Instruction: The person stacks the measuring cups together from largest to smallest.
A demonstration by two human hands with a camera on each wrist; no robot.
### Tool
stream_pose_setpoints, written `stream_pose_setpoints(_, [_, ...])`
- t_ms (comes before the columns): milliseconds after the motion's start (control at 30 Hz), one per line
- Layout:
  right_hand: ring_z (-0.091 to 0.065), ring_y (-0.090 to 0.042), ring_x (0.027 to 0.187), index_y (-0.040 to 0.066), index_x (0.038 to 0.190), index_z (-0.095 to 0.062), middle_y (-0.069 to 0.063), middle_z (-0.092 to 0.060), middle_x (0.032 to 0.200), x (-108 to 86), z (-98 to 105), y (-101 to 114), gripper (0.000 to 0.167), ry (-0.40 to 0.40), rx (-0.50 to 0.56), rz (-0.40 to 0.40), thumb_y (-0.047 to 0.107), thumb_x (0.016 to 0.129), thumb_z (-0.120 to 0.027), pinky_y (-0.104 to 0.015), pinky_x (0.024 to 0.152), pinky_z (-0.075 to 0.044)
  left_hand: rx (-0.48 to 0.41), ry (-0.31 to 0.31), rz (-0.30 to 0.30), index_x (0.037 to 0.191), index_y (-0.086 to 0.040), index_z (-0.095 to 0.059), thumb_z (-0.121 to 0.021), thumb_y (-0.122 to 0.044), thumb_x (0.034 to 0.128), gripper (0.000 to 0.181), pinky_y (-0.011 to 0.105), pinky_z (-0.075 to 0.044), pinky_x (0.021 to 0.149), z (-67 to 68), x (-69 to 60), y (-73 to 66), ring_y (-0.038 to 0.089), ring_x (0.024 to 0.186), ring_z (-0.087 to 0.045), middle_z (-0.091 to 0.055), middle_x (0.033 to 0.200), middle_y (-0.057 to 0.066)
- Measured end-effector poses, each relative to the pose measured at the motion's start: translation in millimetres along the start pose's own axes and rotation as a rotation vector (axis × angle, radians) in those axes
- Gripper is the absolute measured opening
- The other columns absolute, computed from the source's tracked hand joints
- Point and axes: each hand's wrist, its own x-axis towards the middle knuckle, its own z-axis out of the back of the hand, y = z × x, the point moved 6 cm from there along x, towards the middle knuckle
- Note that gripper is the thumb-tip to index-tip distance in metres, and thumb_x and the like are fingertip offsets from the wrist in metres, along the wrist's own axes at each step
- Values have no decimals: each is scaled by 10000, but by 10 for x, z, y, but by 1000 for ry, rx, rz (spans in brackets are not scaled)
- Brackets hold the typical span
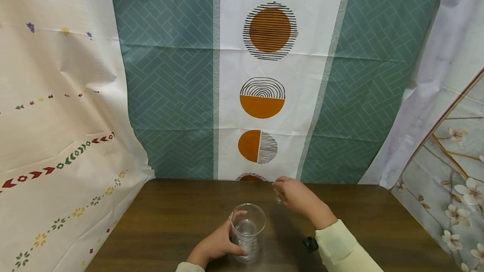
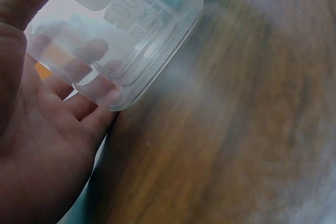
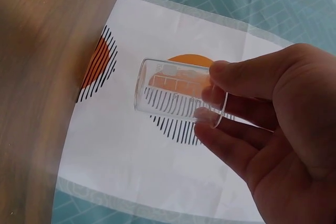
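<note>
My left hand point(image 1: 219, 242) grips a large clear beaker point(image 1: 258, 226) around its side, thumb in front and fingers behind. White markings show on this beaker in the left wrist view. A second, smaller round rim shows inside it, which looks like a smaller beaker point(image 1: 245, 226) nested there. Farther back and to the right, my right hand point(image 1: 298, 196) pinches a small clear beaker point(image 3: 170, 90) near its rim between thumb and fingers. This small beaker has white graduation lines and looks empty. Whether the large beaker's base touches the table cannot be told.
The dark wooden table point(image 1: 181, 209) lies under both hands. Behind it hangs a green and white cloth point(image 1: 170, 95) with orange circles. Patterned cloths also hang at the left and right sides. A small black object point(image 1: 311, 244) sits by the right sleeve.
</note>
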Motion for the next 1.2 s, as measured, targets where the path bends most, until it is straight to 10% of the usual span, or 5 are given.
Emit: stream_pose_setpoints(1200, [-632, -263, 1058, 10, 1158, -667, -108, -658, 1155, -54, 177, 244, 276, -13, 7, 37, 47, 885, -653, -407, 913, -510, 13, -2, 16, 1431, -318, -301, -835, -162, 727, 897, 211, -456, 901, -4, -3, -13, 230, 1230, -496, -396, 1445, 143])
